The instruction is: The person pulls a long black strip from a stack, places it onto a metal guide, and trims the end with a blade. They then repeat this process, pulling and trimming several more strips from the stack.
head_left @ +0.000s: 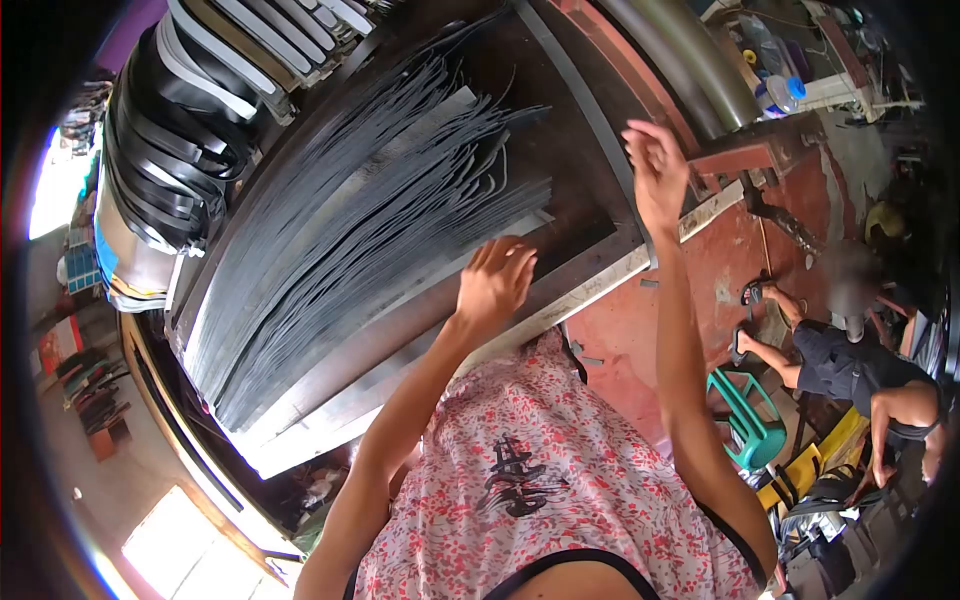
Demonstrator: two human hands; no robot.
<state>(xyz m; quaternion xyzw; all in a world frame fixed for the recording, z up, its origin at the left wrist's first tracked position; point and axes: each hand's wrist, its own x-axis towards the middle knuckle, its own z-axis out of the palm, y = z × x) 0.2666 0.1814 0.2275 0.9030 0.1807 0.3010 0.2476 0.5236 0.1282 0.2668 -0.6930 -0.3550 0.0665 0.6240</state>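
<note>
A dark table (578,221) carries a wide spread of long, thin black strips (330,230), which look like leather or rubber. My left hand (497,280) is over the table's near edge, just below the strip ends at the right. Its fingers are slightly bent and apart, with nothing visible in them. Raised past the table's right-hand edge is my right hand (657,170). Its fingers are loosely curved and spread, and I see nothing held there. Neither hand appears to touch the strips.
Bundles of black straps (165,150) hang at the upper left, beside stacked grey-white strips (250,50). A large metal roller (700,65) stands at the upper right, near a plastic bottle (780,95). On the right are a green stool (748,420) and a bent-over person (860,370).
</note>
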